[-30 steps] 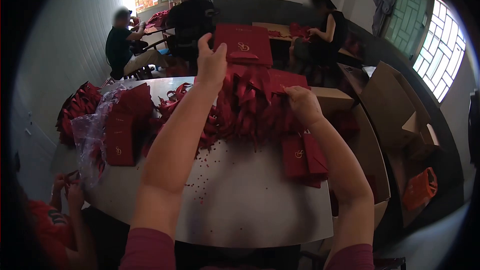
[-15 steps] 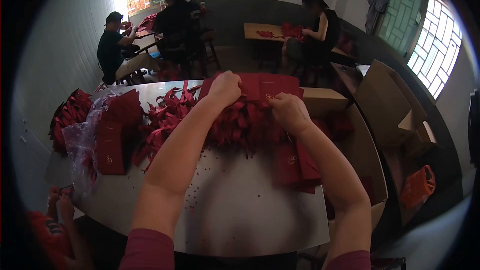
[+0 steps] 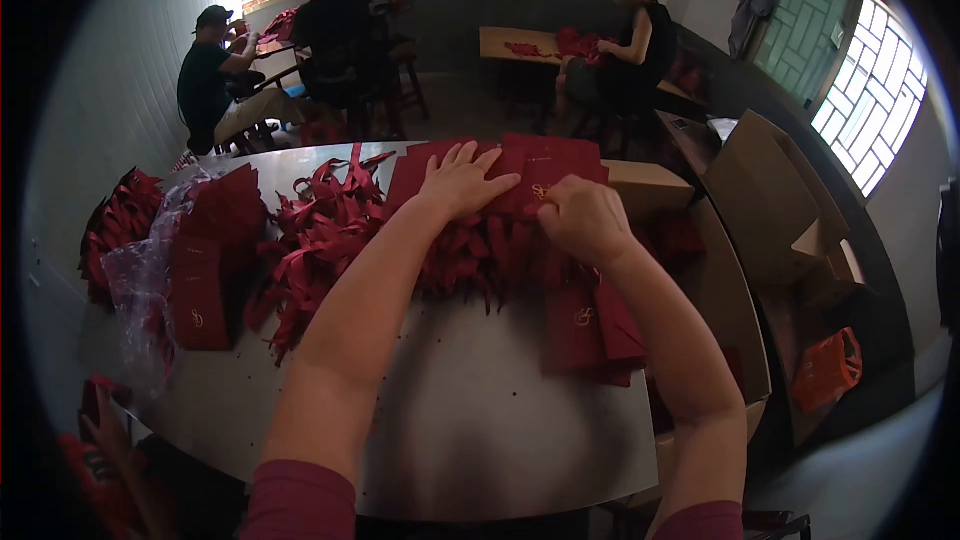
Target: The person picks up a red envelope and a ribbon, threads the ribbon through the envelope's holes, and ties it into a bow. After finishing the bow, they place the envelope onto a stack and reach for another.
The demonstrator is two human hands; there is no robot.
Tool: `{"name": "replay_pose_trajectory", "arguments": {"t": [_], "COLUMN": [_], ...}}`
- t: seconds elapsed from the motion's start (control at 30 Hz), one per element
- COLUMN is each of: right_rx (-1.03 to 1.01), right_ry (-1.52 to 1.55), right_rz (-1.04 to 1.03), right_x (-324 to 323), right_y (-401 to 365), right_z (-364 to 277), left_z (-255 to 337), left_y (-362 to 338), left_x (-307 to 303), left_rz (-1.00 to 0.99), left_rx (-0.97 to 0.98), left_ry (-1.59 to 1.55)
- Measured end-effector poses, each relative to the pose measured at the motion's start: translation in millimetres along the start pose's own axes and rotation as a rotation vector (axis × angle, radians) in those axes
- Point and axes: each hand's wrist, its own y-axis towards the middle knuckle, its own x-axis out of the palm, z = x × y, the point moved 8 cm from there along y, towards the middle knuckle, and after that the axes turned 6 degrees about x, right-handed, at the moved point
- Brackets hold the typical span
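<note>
Now the red bags (image 3: 560, 154) lie flat across the far part of the table (image 3: 480, 450); the one you held up a second ago is down, so it seems to rest with the others. Your left hand (image 3: 462, 182) has opened and is spread over them, fingers apart. Your right hand (image 3: 590, 222) is curled beside the gold mark (image 3: 541, 192); I can't tell whether it pinches anything. Red ribbons (image 3: 325, 230) bunch to the left, and a smaller stack (image 3: 578, 330) sits near the cardboard box (image 3: 645, 186).

Two bare hands (image 3: 462, 182), four co-workers (image 3: 648, 45)
</note>
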Motion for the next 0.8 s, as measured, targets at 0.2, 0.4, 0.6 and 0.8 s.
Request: {"name": "replay_pose_trajectory", "arguments": {"t": [0.2,0.4,0.6,0.8], "right_rx": [0.088,0.176,0.154,0.207], "right_ry": [-0.177,-0.219,-0.205,-0.089], "right_rz": [-0.092,-0.195,-0.141,-0.262], "right_x": [32,100,120,95], "right_y": [48,28,21,31], "right_z": [12,44,53,48], "left_z": [8,5,1,4], "left_y": [-5,-7,-6,0], "left_x": [5,24,44,25], "left_rz": [0.055,0.081,0.176,-0.010], "left_rx": [0.003,-0.018,0.026,-0.038], "left_ry": [0.074,0.204,0.275,0.205]}}
